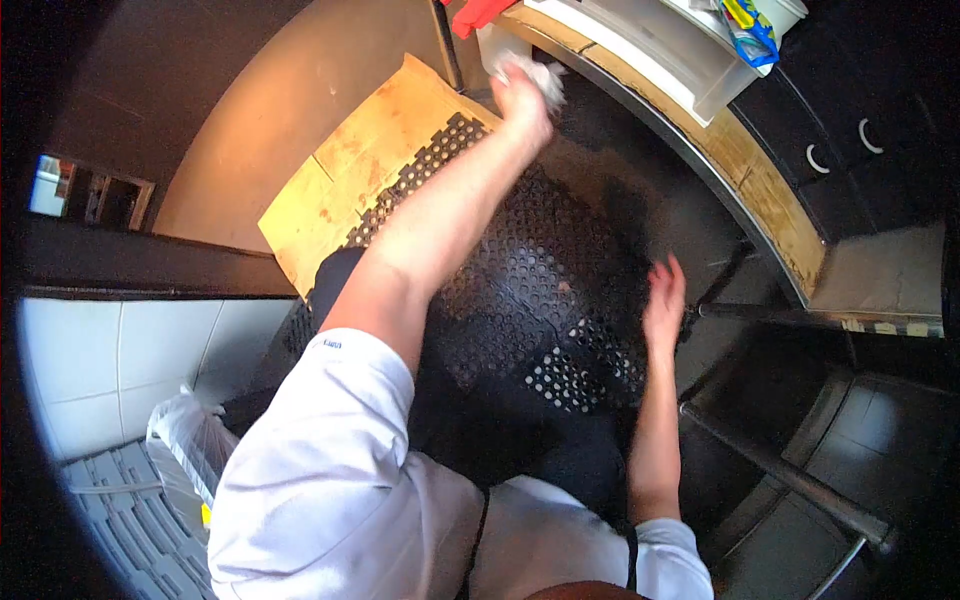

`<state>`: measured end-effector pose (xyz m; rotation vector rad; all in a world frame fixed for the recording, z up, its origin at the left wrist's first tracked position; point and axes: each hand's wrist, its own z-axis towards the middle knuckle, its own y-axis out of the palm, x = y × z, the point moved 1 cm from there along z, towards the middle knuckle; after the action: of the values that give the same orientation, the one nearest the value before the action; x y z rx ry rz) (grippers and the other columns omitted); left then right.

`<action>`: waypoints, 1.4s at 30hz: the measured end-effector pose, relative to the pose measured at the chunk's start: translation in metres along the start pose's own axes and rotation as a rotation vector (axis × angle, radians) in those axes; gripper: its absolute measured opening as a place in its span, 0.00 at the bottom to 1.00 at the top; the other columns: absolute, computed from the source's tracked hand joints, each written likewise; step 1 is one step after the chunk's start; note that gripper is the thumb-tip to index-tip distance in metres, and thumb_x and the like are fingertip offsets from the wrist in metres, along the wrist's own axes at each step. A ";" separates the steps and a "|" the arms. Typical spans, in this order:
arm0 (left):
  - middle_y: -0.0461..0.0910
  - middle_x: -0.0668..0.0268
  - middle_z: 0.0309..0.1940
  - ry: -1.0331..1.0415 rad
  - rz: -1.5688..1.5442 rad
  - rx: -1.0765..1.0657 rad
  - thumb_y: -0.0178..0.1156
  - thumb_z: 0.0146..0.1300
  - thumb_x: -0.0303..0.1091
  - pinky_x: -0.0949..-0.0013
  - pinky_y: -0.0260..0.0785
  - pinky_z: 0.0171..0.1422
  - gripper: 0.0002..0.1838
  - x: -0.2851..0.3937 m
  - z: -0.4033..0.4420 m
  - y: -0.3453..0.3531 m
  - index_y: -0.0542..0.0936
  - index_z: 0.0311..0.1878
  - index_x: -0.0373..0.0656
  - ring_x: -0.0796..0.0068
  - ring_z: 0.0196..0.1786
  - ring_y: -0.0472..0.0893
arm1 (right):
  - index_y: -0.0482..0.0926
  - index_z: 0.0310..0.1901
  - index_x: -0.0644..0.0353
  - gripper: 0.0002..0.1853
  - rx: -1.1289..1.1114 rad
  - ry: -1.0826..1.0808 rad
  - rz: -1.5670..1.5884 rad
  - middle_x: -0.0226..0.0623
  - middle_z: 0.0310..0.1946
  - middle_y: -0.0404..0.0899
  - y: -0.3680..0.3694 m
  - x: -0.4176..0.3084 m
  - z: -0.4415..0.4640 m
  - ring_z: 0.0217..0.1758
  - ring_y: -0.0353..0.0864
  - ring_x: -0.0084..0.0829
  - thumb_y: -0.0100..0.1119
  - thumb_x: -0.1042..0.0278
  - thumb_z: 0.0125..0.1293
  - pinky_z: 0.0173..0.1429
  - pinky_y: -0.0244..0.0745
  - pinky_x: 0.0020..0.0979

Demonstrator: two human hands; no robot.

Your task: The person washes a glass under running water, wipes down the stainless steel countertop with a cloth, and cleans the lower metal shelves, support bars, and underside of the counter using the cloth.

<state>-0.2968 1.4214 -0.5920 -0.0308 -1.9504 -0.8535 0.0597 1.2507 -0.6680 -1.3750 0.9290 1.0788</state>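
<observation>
My left hand (524,105) reaches far forward, its fingers closed around a crumpled white cloth (546,78). Whether this is fabric or paper is hard to make out. Just past the hand stands a pale, translucent container (497,45), with something red (480,14) above it. Lower on the right, my right hand (663,308) hangs over the floor with its fingers apart and nothing in them. A dark metal bar (740,312) runs close beside it. Under both arms lies a black rubber mat (530,265) with round holes.
Flattened cardboard (345,150) lies against the mat's far left edge. A curved wooden-edged counter (745,170) bounds the right side, carrying a clear plastic tub (725,95). Dark cabinets with white handles (870,136) stand beyond. A plastic bag (180,440) rests near grey slats (130,515).
</observation>
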 end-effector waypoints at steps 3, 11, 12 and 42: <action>0.77 0.60 0.52 0.285 -0.108 -0.088 0.42 0.78 0.48 0.58 0.75 0.54 0.20 0.024 0.074 0.020 0.68 0.58 0.41 0.66 0.49 0.79 | 0.70 0.64 0.69 0.29 0.143 0.133 0.060 0.47 0.57 0.77 -0.053 0.068 -0.062 0.59 0.77 0.36 0.43 0.49 0.79 0.66 0.71 0.37; 0.60 0.52 0.71 0.397 0.030 -0.378 0.48 0.72 0.26 0.59 0.48 0.79 0.29 -0.111 -0.087 0.057 0.57 0.74 0.35 0.57 0.74 0.60 | 0.78 0.56 0.68 0.36 0.130 0.382 -0.309 0.44 0.44 0.83 -0.057 0.049 -0.139 0.48 0.82 0.36 0.31 0.39 0.79 0.58 0.74 0.36; 0.59 0.52 0.73 0.309 -0.028 -0.483 0.50 0.70 0.23 0.60 0.48 0.79 0.29 -0.118 -0.122 0.054 0.58 0.74 0.35 0.58 0.76 0.58 | 0.78 0.55 0.67 0.36 0.115 0.332 -0.410 0.45 0.45 0.83 -0.048 0.033 -0.132 0.48 0.82 0.38 0.30 0.39 0.79 0.58 0.74 0.38; 0.80 0.49 0.53 0.948 0.510 -0.874 0.66 0.62 0.45 0.59 0.72 0.61 0.27 0.406 0.275 0.184 0.73 0.59 0.38 0.57 0.58 0.81 | 0.80 0.51 0.66 0.28 0.005 0.270 -0.912 0.57 0.47 0.82 0.047 -0.235 -0.001 0.53 0.80 0.57 0.38 0.47 0.78 0.55 0.75 0.44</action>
<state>-0.6562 1.5885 -0.2502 -0.5157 -0.5582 -1.0379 -0.0507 1.2345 -0.4554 -1.7037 0.3793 0.2001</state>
